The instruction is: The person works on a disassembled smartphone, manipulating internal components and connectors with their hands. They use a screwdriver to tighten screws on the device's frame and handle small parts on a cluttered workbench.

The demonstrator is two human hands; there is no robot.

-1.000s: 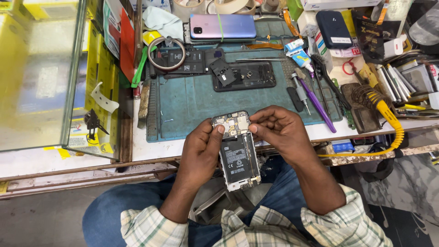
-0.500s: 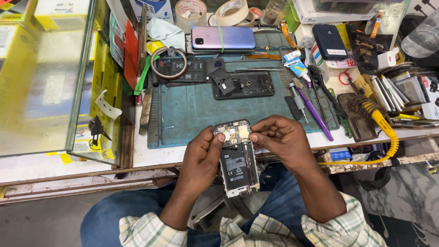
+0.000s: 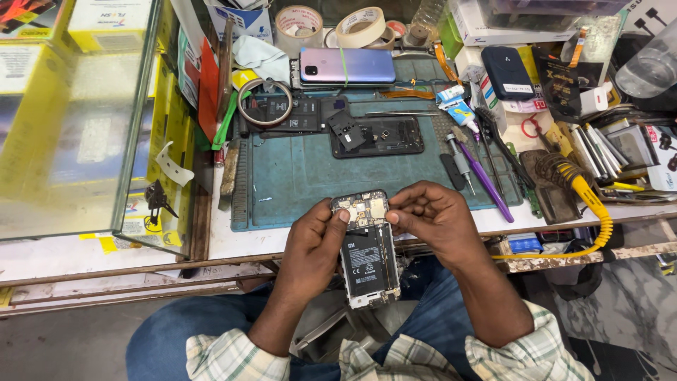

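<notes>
1. While both forearms come up from the lap, the left hand (image 3: 314, 243) and the right hand (image 3: 434, 220) meet at the near edge of the workbench (image 3: 226, 243), and they hold an opened phone (image 3: 368, 250) between them.
2. The left hand is curled, with knuckles toward the camera. Its thumb presses on the upper left part of the phone, and its other fingers go behind the body, so its grasp is closed on the phone.
3. The right hand is bent at the wrist. Its thumb and first finger are pinched together at the upper right edge of the phone, on the circuit board; whether a small part sits between these fingertips, I cannot tell.
4. The phone is above the lap, just in front of the teal work mat (image 3: 317, 176). Its long axis runs away from the person, almost straight, with the top end leaning a little to the left. The open back faces up, and shows the black battery (image 3: 369, 261) in the middle and the board at the far end.
5. The near end of the phone is visible, but the rear side and the fingers under it are hidden. The small parts on the board are too fine to make out.
6. On the mat, further away, lies a black phone frame (image 3: 381, 135).
</notes>
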